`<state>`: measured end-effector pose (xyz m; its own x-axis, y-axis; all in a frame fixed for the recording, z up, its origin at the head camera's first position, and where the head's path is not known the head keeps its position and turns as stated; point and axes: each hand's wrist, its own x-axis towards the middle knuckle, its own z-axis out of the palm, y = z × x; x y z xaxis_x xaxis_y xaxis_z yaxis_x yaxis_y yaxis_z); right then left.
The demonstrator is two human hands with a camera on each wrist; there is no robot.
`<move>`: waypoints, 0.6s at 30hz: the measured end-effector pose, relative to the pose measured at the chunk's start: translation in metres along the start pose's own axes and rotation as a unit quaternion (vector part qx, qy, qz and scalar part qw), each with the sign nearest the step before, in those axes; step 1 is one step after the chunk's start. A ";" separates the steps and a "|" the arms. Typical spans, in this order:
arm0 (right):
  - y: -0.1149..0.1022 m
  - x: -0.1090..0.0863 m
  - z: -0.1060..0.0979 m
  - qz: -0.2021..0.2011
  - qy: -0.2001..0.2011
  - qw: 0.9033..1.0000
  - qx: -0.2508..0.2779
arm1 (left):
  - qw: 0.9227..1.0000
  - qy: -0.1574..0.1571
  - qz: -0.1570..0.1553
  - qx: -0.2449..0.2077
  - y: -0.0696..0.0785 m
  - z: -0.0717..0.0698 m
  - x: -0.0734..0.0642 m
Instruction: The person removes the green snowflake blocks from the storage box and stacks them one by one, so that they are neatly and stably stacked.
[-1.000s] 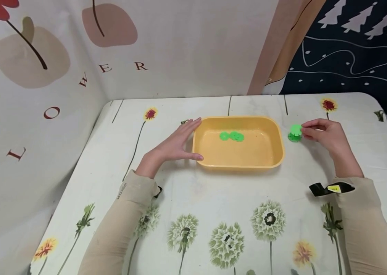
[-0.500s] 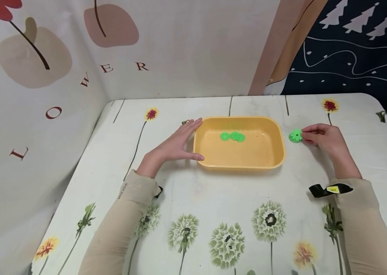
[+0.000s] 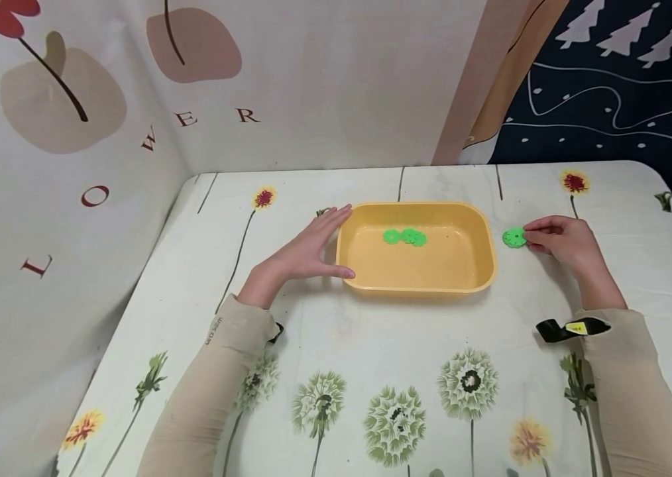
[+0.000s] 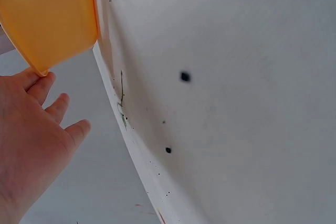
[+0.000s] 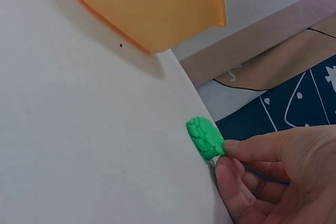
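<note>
Right hand: thumb and forefinger pinched on the edge of the green stack (image 3: 513, 238), the right hand (image 3: 566, 242) coming in from its right.
Left hand: fingers and thumb spread wide, the left hand (image 3: 306, 249) touching the left end of the tray (image 3: 416, 270).
Stack's place: right of the tray, near it but apart; whether it rests on the tabletop (image 3: 384, 331) I cannot tell.
In between: the tray's raised right wall, separating the stack from the green discs (image 3: 411, 237) inside.
Discs inside: on the tray floor, left of centre, some overlapping.
Sleeves: beige, a black strap (image 3: 571, 329) at the right cuff.
Beyond: pale printed cloth (image 3: 336, 93), dark tree-patterned cloth (image 3: 616, 99) at right.
Stack's look: bright green, round, bumpy-edged, layered, small dark marks on top.
</note>
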<state>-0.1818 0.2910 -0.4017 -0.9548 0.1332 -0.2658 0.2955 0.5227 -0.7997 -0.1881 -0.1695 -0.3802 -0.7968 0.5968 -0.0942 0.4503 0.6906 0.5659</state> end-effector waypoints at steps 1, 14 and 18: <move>0.000 0.000 0.000 0.001 0.000 1.000 -0.003 | 1.000 0.000 0.000 0.000 0.000 0.000 0.000; -0.009 -0.005 -0.003 0.006 0.009 0.999 -0.035 | 1.000 -0.001 -0.001 0.001 0.001 -0.001 0.000; -0.016 -0.003 -0.004 -0.019 0.019 0.999 -0.038 | 1.000 -0.002 -0.002 0.002 0.000 -0.001 0.000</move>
<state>-0.1835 0.2853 -0.3858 -0.9661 0.1438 -0.2144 0.2576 0.5909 -0.7645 -0.1886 -0.1699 -0.3792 -0.7969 0.5959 -0.0994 0.4494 0.6947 0.5616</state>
